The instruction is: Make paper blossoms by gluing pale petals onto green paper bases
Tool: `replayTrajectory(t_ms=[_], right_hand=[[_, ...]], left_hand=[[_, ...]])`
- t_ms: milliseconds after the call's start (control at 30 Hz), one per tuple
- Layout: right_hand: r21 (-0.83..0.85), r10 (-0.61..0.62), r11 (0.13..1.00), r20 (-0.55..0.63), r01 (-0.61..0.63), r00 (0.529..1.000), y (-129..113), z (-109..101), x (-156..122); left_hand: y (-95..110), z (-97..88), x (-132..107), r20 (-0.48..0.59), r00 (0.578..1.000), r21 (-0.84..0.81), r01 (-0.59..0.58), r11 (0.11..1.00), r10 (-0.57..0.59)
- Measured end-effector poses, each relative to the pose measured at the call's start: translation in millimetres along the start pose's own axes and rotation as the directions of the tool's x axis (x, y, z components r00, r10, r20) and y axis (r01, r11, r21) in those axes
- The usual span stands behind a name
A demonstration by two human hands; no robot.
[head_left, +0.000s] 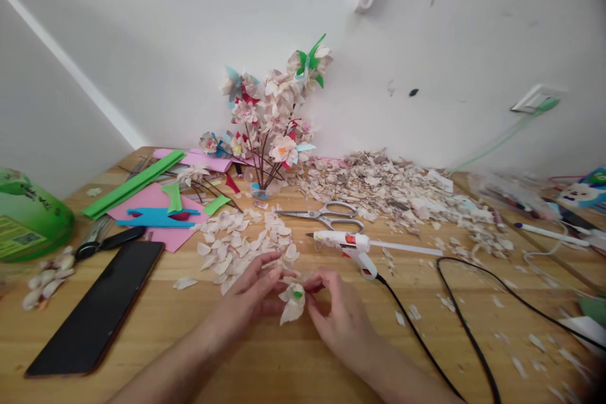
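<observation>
A small handmade white-petalled flower (292, 310) with a green centre is between my hands, low over the table. My left hand (255, 287) curls round its left and far side; its fingertips are partly hidden behind the petals. Thumb and forefinger of my right hand (337, 306) pinch the flower's right edge. Just beyond my hands lies a spread of loose pale petals (246, 240). A white hot glue gun (343, 241) with a glue stick in its back rests beyond my right hand. Grey-handled scissors (331, 216) lie behind the glue gun.
Finished flowers on stems stand in a small clear holder (262, 190) at the back. Dry scraps (379, 186) are heaped at back right. A black phone (97, 309), coloured paper (146, 211) and a green bottle (33, 218) are left. The black cord (466, 309) loops across the right.
</observation>
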State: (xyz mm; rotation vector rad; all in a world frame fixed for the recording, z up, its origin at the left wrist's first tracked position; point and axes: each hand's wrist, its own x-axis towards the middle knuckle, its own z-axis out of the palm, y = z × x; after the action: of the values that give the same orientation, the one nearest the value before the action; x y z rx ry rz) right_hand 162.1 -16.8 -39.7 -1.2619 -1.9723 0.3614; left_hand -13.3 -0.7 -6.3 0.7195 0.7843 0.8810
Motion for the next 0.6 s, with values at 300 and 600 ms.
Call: replayTrajectory(t_ms=[300,600], right_hand=[[-0.116,-0.068,0.99,0.066,0.076,0.995,-1,1,-3],[-0.117,-0.083,0.988,0.16,0.102,0.984,-6,4,-3]], left_hand=[[0,-4.9,0,-0.022,0.999,0.006,0.049,0.999,-0.049],[-7,-9.7,3,-0.01,0.999,0.233,-0.044,0.971,0.047]])
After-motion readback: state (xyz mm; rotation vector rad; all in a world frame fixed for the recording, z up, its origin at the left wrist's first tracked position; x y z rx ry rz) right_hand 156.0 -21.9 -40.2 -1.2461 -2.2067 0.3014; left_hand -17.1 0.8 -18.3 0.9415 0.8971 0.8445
